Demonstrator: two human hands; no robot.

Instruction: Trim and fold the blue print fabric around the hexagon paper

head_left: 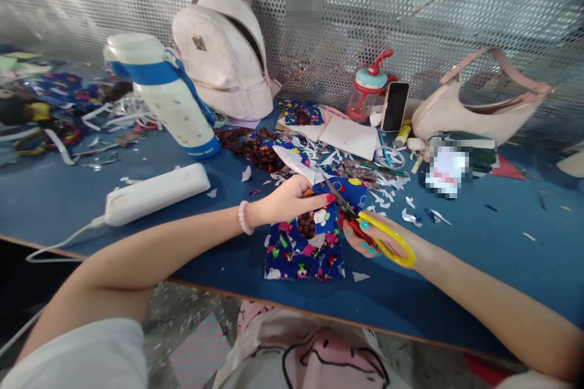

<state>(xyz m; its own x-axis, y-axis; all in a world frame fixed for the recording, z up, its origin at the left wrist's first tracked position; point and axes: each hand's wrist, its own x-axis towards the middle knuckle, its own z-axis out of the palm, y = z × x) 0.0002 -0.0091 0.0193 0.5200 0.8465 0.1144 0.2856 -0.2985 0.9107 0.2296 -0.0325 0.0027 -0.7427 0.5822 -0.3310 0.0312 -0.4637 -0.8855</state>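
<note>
My left hand pinches a piece of blue printed fabric, which has a white strip rising beside the fingers. In my right hand are scissors with yellow and red handles; their blades point up and left and meet the fabric close to my left thumb. Whether the blades are fully closed is hard to make out. Below both hands, a blue cartoon-print fabric square with a dark brown patch in it lies flat near the table's front edge. A small white scrap lies to its right.
Behind my hands are dark fabric scraps and many white clippings. A white-and-blue bottle, backpack and white power bank-like device stand or lie left. A cup, phone and handbag sit right.
</note>
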